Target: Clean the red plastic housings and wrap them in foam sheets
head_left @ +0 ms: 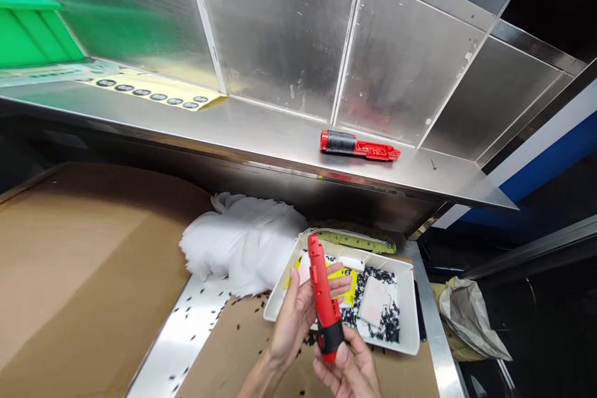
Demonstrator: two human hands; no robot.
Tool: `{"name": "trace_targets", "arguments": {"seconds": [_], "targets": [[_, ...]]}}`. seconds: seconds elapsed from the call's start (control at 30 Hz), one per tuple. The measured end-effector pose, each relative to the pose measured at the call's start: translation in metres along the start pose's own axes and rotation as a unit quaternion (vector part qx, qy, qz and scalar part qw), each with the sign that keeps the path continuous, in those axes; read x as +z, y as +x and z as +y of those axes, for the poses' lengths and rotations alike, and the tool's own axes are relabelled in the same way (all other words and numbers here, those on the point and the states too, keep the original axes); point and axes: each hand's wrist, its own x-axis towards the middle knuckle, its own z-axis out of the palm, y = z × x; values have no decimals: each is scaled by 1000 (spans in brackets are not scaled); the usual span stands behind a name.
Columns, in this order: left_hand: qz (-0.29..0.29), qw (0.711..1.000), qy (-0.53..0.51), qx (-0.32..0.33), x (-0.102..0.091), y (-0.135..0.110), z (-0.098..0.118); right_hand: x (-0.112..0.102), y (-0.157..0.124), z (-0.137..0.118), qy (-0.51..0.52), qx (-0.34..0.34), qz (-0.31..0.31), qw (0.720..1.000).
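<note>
A red tool body with a black band (323,298) stands nearly upright between my two hands, just above the near edge of a white tray (405,339). My left hand (298,317) wraps its fingers round the middle of the red body. My right hand (347,368) grips the black lower end, thumb pressed on it. A second red and black tool body (358,145) lies on its side on the steel shelf (261,130) above.
The white tray holds black shavings, a yellow label and a white pad. White foam sheets (242,239) are piled to its left. Brown cardboard (79,261) covers the bench. A green bin (28,31) and a sticker sheet (153,92) sit on the shelf's left end.
</note>
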Motion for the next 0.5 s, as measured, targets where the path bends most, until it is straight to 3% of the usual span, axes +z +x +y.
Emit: {"name": "trace_targets", "arguments": {"seconds": [0.07, 0.13, 0.2, 0.27, 0.37, 0.5], "targets": [[63, 996, 60, 30, -18, 6, 6, -1, 1, -3, 9, 1, 17, 1000], [165, 973, 144, 68, -47, 13, 16, -8, 3, -8, 21, -1, 36, 999], [274, 926, 246, 79, -80, 18, 27, -20, 7, -14, 30, -9, 53, 998], [337, 873, 349, 53, -106, 22, 35, -35, 14, -22, 31, -18, 66, 997], [321, 818, 477, -5, -123, 32, 35, -56, 25, -30, 36, -30, 80, 996], [279, 769, 573, -55, -122, 57, 18, -61, 31, -36, 59, -25, 80, 995]]}}
